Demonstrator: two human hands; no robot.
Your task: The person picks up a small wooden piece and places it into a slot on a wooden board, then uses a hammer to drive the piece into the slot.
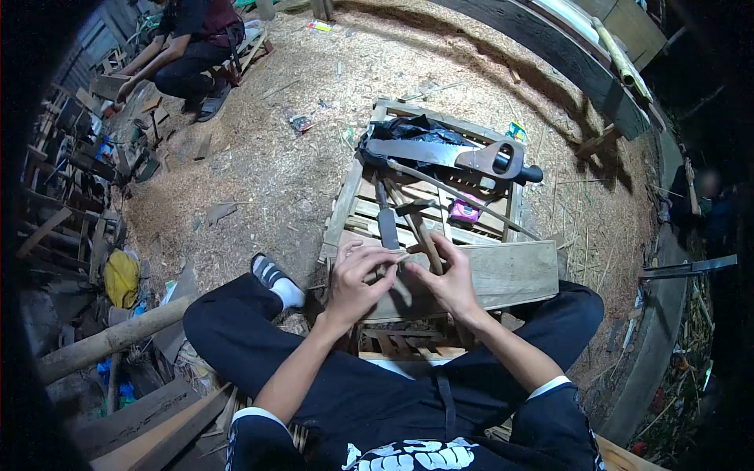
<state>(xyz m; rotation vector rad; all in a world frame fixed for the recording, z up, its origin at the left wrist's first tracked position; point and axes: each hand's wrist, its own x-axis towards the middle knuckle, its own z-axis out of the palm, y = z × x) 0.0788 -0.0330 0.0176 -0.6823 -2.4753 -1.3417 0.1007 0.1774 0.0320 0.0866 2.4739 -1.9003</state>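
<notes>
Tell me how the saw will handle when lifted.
The saw may feel handle-heavy, since its handle looks bulkier than the flat blade. That long blade probably flexes slightly if pushed sideways. The saw seems unlikely to roll, lying flat side up.

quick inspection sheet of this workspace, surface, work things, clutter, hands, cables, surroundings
surface: slatted wooden table, tools lying across it
work things: plank beneath the hands; hammer and flat metal tool just beyond; saw at the far end
clutter: black plastic bag by the saw, pink packet on the slats
hands: left hand has fingers curled at a small piece, grip unclear; right hand has thumb and forefinger apart
cables: nothing seen
surroundings: shavings over the ground; another person crouches upper left
</notes>
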